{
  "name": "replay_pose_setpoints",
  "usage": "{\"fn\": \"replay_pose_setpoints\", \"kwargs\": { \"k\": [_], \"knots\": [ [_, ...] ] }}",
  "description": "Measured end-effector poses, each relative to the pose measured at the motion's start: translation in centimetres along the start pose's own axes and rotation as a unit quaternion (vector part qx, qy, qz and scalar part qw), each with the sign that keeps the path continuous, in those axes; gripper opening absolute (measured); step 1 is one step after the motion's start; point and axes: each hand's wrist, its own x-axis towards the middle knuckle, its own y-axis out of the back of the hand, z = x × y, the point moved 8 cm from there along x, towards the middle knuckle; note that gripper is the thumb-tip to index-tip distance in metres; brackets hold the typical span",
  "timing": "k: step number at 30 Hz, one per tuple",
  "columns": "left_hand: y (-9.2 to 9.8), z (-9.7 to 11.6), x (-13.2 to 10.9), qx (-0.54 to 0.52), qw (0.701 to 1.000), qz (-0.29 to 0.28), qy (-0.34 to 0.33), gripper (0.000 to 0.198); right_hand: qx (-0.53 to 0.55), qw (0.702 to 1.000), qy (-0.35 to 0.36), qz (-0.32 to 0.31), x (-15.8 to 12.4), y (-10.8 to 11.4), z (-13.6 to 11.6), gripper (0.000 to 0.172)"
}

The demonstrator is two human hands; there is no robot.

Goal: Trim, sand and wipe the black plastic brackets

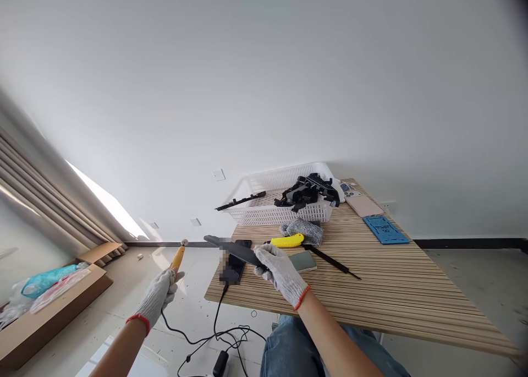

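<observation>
My left hand (159, 295), in a knitted work glove, is closed around a yellow-handled tool (178, 256) held out over the floor, left of the table. My right hand (278, 269), also gloved, grips one end of a long dark plastic strip (231, 247) that sticks out past the table's left edge. Just beyond that hand lie a yellow utility knife (287, 240), a spare grey glove (303, 230) and a thin black rod (330, 260) on the striped wooden table (391, 289).
A white mesh basket (272, 198) with black plastic parts stands at the table's far end. A blue mat (385, 229) and a pink case (364, 205) lie far right. A dark phone (237, 264) has a cable (218, 333) trailing to the floor. A cardboard box (45, 305) sits lower left.
</observation>
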Motion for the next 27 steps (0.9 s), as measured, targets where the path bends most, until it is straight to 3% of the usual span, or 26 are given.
{"fn": "replay_pose_setpoints", "kwargs": {
  "k": [7, 13, 20, 27],
  "knots": [
    [-0.8, -1.2, -0.6, 0.01, 0.998, 0.005, 0.059, 0.056, -0.091, 0.995, -0.044, 0.021, -0.9, -1.0, 0.0, 0.04],
    [-2.1, -1.8, -2.2, 0.033, 0.997, -0.017, 0.066, 0.045, -0.082, 0.996, -0.037, 0.029, -0.6, -1.1, 0.6, 0.043],
    [-3.9, -1.7, -4.2, 0.052, 0.995, -0.064, 0.05, 0.042, -0.105, 0.992, -0.069, 0.028, -1.9, -1.0, 0.1, 0.015],
    [-4.4, -3.3, -4.3, 0.043, 0.994, -0.092, 0.037, 0.045, -0.105, 0.991, -0.075, 0.038, -1.9, -0.9, 0.0, 0.011]
  ]
}}
